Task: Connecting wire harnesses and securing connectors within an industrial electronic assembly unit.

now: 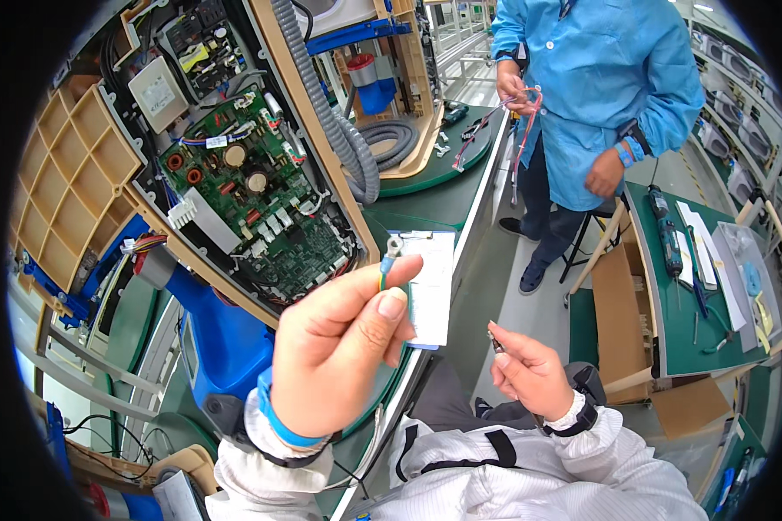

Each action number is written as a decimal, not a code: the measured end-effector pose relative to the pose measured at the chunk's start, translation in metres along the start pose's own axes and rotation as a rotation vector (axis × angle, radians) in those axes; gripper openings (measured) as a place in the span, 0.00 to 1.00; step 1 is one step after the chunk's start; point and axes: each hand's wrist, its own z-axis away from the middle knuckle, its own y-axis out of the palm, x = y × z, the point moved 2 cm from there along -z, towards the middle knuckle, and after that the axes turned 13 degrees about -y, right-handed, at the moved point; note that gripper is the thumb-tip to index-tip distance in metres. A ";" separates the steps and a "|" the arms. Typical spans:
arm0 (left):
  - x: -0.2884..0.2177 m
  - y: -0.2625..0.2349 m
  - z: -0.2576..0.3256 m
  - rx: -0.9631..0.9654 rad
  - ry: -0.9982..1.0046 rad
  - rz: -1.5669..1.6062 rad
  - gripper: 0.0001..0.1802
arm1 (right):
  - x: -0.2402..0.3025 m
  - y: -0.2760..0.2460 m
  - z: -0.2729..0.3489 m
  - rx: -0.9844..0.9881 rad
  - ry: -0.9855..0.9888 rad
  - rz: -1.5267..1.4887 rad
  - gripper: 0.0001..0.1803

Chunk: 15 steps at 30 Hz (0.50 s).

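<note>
On the left, an open machine housing bares a green circuit board (pixel 235 195). Nearer and right of it, the left hand (pixel 334 360) pinches a metal terminal (pixel 394 246) with a green-and-yellow wire between thumb and forefinger, raised before a white sheet (pixel 433 300) on the worktop (pixel 447 204). Further right, the right hand (pixel 530 373) pinches a small dark, metal-tipped piece (pixel 495 343), its other fingers curled. Beyond, a co-worker in a blue coat (pixel 595 82) holds reddish wires (pixel 530 122); a power driver (pixel 669 247) lies at far right.

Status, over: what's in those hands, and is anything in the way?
Left hand: pinching green-yellow wire, metal terminal up. Right hand: pinching small metal-tipped piece. White sheet beyond left hand, blocking neither.
</note>
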 end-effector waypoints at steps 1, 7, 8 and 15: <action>0.002 0.005 0.001 -0.008 0.018 0.006 0.18 | 0.002 0.002 0.000 0.018 -0.004 0.010 0.24; 0.043 0.014 0.008 -0.024 0.064 -0.097 0.15 | 0.033 0.015 -0.006 0.113 -0.050 0.085 0.24; 0.049 0.015 0.009 0.003 0.040 -0.179 0.13 | 0.039 0.017 -0.006 0.125 -0.062 0.104 0.24; 0.088 0.024 0.021 0.033 -0.102 0.055 0.11 | 0.051 0.031 -0.011 0.252 -0.146 0.221 0.24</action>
